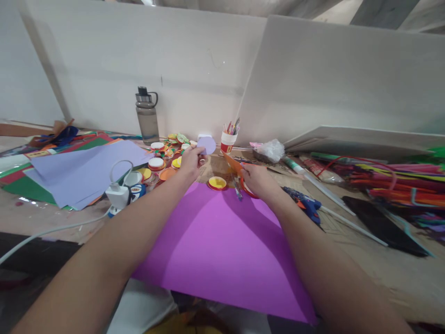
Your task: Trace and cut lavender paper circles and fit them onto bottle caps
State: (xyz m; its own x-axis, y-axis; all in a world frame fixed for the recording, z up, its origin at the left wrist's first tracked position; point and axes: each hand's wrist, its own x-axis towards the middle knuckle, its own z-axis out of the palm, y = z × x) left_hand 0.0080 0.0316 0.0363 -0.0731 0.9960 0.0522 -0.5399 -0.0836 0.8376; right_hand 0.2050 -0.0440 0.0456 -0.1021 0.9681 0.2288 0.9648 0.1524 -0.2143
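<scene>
My left hand (pixel 190 163) is closed on the edge of a lavender paper circle (pixel 207 145), held up above the table. My right hand (pixel 257 180) pinches an orange piece of paper (pixel 233 163), which stands tilted to the left of its fingers. Under that hand a red-rimmed disc (pixel 247 186) is partly hidden. Between the hands lies a yellow disc with a red rim (pixel 217 183), at the far edge of a large purple sheet (pixel 222 246). A thin metallic or clear tool (pixel 238 189) lies near the right fingers, its kind unclear.
On the left are lavender sheets (pixel 86 169), a white plug (pixel 118 195) with a cable, and several coloured discs (pixel 156 163). A bottle (pixel 146 116) and a cup of pencils (pixel 228 140) stand behind. A blue glue gun (pixel 308 204), a black phone-like slab (pixel 382 225) and pipe cleaners (pixel 389 181) lie right.
</scene>
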